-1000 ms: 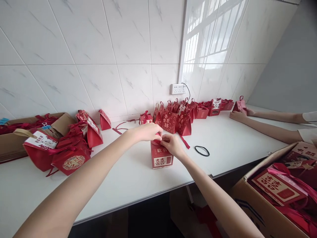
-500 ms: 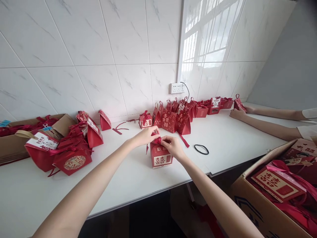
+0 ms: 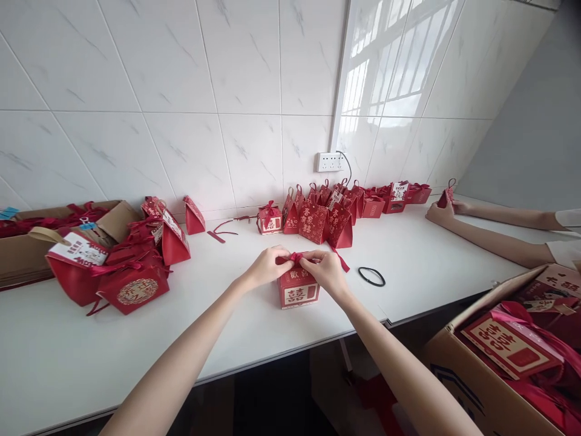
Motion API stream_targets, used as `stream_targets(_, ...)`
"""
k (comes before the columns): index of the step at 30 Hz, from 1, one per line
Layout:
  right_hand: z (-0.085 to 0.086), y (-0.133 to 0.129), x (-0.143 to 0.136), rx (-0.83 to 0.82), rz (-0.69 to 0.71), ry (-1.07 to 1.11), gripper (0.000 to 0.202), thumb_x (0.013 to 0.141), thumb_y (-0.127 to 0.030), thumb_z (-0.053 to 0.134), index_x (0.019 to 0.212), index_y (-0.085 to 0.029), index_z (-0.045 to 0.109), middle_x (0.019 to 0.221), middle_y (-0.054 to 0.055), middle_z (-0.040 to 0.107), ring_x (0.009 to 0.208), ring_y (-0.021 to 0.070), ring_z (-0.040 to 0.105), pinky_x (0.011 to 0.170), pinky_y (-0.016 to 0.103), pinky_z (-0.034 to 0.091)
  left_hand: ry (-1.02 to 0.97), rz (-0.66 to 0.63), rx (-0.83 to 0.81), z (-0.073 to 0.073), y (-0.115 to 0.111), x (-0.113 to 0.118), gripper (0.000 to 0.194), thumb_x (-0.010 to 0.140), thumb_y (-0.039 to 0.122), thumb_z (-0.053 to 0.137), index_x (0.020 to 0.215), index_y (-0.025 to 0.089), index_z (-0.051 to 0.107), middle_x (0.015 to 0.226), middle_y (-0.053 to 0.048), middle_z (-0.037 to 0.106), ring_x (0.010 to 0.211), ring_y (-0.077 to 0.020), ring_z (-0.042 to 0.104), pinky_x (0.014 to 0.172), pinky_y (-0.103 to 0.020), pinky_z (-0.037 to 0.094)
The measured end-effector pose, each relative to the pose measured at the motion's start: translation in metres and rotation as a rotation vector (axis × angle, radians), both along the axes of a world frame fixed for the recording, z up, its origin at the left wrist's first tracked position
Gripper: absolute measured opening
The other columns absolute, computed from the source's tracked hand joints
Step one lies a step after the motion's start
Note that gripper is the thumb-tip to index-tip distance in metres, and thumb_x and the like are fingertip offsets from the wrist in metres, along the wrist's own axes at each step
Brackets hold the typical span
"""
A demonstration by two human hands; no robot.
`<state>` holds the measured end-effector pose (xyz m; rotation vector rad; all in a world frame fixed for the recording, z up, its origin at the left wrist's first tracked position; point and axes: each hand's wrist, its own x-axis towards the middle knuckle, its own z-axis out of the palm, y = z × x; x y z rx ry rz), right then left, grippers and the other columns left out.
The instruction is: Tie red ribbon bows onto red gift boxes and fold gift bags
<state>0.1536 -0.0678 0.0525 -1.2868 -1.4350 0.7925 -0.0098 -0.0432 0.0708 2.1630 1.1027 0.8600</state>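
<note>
Before me on the white table stands a small red gift box (image 3: 298,294) with a cream panel and gold-red characters on its front. A red ribbon (image 3: 296,258) is gathered at its top. My left hand (image 3: 271,265) pinches the ribbon from the left, thumb and fingers together. From the right, my right hand (image 3: 323,268) pinches the same ribbon, its knuckles over the box's upper edge. The two hands are close together, and the fingers partly hide the ribbon's knot or bow.
Several red gift boxes (image 3: 313,223) line the wall, with more boxes (image 3: 140,290) at left beside a cardboard carton (image 3: 20,260). A black hair tie (image 3: 371,277) lies to the right. A full carton (image 3: 447,348) stands lower right. Another person's hands (image 3: 440,213) hold a box.
Both hands have drawn level on either side of the ribbon, the left one now lower. The view has shifted slightly. The other person's hands have turned their red box.
</note>
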Motion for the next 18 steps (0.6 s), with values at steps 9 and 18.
stream_targets(9, 0.006, 0.003, 0.008, 0.199, 0.001, -0.374, 0.012, 0.076, -0.022, 0.056, 0.071, -0.026, 0.067, 0.076, 0.001, 0.072, 0.073, 0.0204, 0.066, 0.064, 0.031, 0.048, -0.176, 0.022, -0.204, -0.005, 0.004, 0.004, 0.027, 0.077, 0.041, 0.058, 0.072, 0.016, 0.068, 0.088, -0.006, 0.060, 0.082, -0.0191, 0.057, 0.073, -0.028, 0.044)
stream_targets(18, 0.008, 0.006, 0.009, 0.241, 0.069, -0.544, 0.018, 0.083, -0.016, 0.046, 0.076, -0.025, 0.060, 0.082, 0.003, 0.070, 0.072, 0.0199, 0.062, 0.066, 0.031, 0.043, -0.250, 0.025, -0.314, -0.004, 0.003, 0.010, 0.018, 0.073, 0.026, 0.054, 0.065, 0.016, 0.067, 0.101, -0.006, 0.058, 0.092, -0.0198, 0.058, 0.083, -0.030, 0.044)
